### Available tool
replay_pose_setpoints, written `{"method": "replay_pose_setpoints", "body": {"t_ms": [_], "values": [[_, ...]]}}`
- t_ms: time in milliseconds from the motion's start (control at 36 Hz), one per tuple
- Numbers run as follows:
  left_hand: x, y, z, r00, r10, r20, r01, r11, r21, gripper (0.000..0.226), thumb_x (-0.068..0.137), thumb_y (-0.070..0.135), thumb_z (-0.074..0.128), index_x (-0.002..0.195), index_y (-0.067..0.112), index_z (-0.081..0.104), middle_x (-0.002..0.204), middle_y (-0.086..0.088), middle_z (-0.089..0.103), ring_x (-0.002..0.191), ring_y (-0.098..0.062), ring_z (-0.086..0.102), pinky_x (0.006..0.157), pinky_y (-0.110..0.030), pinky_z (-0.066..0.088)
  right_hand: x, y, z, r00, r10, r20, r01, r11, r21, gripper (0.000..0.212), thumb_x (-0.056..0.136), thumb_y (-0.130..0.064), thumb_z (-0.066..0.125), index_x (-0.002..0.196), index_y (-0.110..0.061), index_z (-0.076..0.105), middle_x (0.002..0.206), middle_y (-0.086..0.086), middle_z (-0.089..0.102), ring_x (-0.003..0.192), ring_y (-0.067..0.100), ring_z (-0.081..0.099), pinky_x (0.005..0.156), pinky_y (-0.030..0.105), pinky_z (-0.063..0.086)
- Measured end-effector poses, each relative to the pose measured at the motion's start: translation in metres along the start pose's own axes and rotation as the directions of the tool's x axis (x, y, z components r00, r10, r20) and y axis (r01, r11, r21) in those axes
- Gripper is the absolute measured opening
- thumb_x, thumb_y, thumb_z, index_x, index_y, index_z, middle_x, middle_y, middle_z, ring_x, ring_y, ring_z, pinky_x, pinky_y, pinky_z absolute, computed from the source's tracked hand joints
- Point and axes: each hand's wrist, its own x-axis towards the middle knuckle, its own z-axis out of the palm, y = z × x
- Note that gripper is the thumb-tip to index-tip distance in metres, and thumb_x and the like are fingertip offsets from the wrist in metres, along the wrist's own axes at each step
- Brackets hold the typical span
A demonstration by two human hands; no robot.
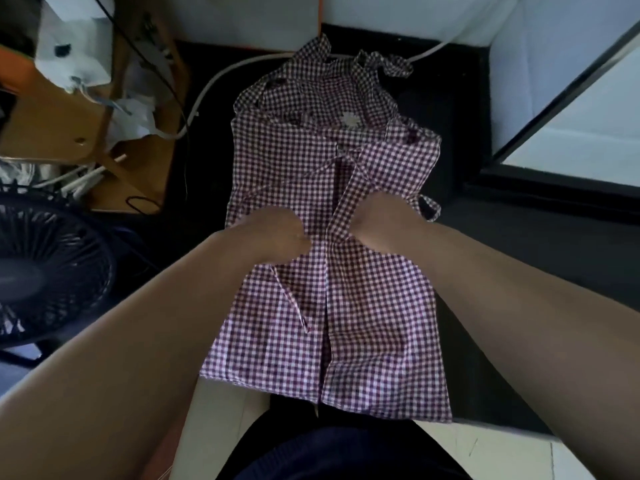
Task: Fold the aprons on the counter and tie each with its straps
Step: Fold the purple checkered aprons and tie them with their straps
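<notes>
Left hand [273, 233] lies curled on the apron [374, 323], at its left fold, grip unclear; right hand [384, 223] clasps a strap [346, 199]. The apron lies mid-counter [485, 220], sides folded inward. Tugging the strap could drag the right fold open and skew the bundle.

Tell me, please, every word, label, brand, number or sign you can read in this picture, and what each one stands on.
None: no text can be read anywhere in this view.
The checked apron bears only a daisy motif, with no lettering.
The fan and the cardboard box show no legible marks; that side of the picture is blurred.
</notes>
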Motion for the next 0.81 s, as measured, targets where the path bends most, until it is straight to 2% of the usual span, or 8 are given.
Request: {"method": "replay_pose_setpoints", "body": {"t_ms": [111,222,333,444,556,639,722,806], "values": [[0.018,0.019,-0.009,0.944,-0.107,-0.312,-0.013,0.933,-0.359,0.018,0.099,0.032,0.045,0.102,0.022,0.06,0.093,0.001,0.06,0.074,-0.014,0.053,0.077,-0.036,0.051,0.012,0.025,-0.025,0.789,0.208,-0.579,-0.047,0.958,0.281,0.016,0.089,-0.017,0.048,0.102,-0.012,0.057,0.12,0.012,0.052,0.097,0.029,0.056,0.068,0.029,0.039],[0.043,0.042,-0.011,0.94,-0.13,-0.314,-0.056,0.852,-0.52,0.023,0.095,0.035,0.053,0.109,0.018,0.057,0.099,0.001,0.063,0.085,-0.018,0.059,0.076,-0.034,0.05,0.027,0.051,-0.037,0.886,0.288,-0.363,-0.213,0.949,0.232,0.058,0.089,-0.025,0.054,0.142,-0.018,0.032,0.152,0.012,0.019,0.124,0.038,0.041,0.096,0.045,0.041],[0.06,0.06,-0.018,0.942,-0.151,-0.298,-0.057,0.806,-0.589,0.019,0.094,0.04,0.055,0.1,0.023,0.06,0.082,0.007,0.058,0.073,-0.013,0.056,0.059,-0.026,0.044,0.034,0.071,-0.043,0.929,0.072,-0.364,-0.053,0.997,0.062,0.023,0.086,-0.023,0.057,0.105,-0.012,0.063,0.112,0.013,0.058,0.108,0.037,0.051,0.092,0.042,0.044],[0.069,0.067,-0.019,0.947,-0.185,-0.261,-0.069,0.679,-0.731,0.023,0.095,0.028,0.057,0.109,0.013,0.068,0.098,-0.001,0.063,0.09,-0.019,0.059,0.079,-0.028,0.047,0.035,0.071,-0.049,0.891,-0.159,-0.426,0.166,0.986,-0.021,0.032,0.091,-0.044,0.054,0.066,-0.024,0.05,0.074,-0.01,0.048,0.107,0.028,0.047,0.092,0.037,0.026],[0.073,0.062,-0.016,0.906,-0.323,-0.275,-0.042,0.578,-0.815,0.019,0.1,0.025,0.048,0.114,0.021,0.06,0.089,0.004,0.059,0.08,-0.018,0.058,0.078,-0.034,0.051,0.04,0.081,-0.06,0.945,-0.101,-0.31,0.186,0.948,0.259,0.017,0.09,-0.047,0.054,0.093,-0.031,0.052,0.094,-0.011,0.058,0.102,0.015,0.054,0.105,0.037,0.027],[0.077,0.055,-0.013,0.864,-0.407,-0.298,-0.007,0.58,-0.814,0.026,0.101,0.025,0.042,0.119,0.015,0.059,0.091,-0.002,0.059,0.076,-0.022,0.058,0.066,-0.037,0.053,0.045,0.093,-0.068,0.996,-0.062,-0.069,0.069,0.992,0.102,0.039,0.086,-0.036,0.056,0.124,-0.033,0.049,0.111,-0.009,0.055,0.112,0.017,0.049,0.112,0.041,0.021],[0.078,0.054,-0.006,0.846,-0.422,-0.327,0.035,0.654,-0.755,0.024,0.1,0.024,0.044,0.119,0.015,0.057,0.088,-0.002,0.056,0.064,-0.014,0.049,0.049,-0.027,0.036,0.052,0.098,-0.07,0.987,-0.12,-0.111,0.102,0.982,-0.157,0.012,0.09,-0.022,0.048,0.094,-0.02,0.059,0.086,-0.005,0.053,0.106,0.025,0.048,0.105,0.042,0.019],[0.08,0.056,-0.002,0.831,-0.433,-0.349,0.047,0.681,-0.731,0.021,0.1,0.019,0.044,0.115,0.014,0.057,0.081,0.001,0.055,0.061,-0.012,0.046,0.047,-0.026,0.034,0.059,0.1,-0.079,0.97,-0.203,-0.135,0.162,0.951,-0.265,0.021,0.092,-0.027,0.05,0.077,-0.019,0.059,0.08,-0.004,0.052,0.106,0.023,0.043,0.104,0.042,0.017]]}}
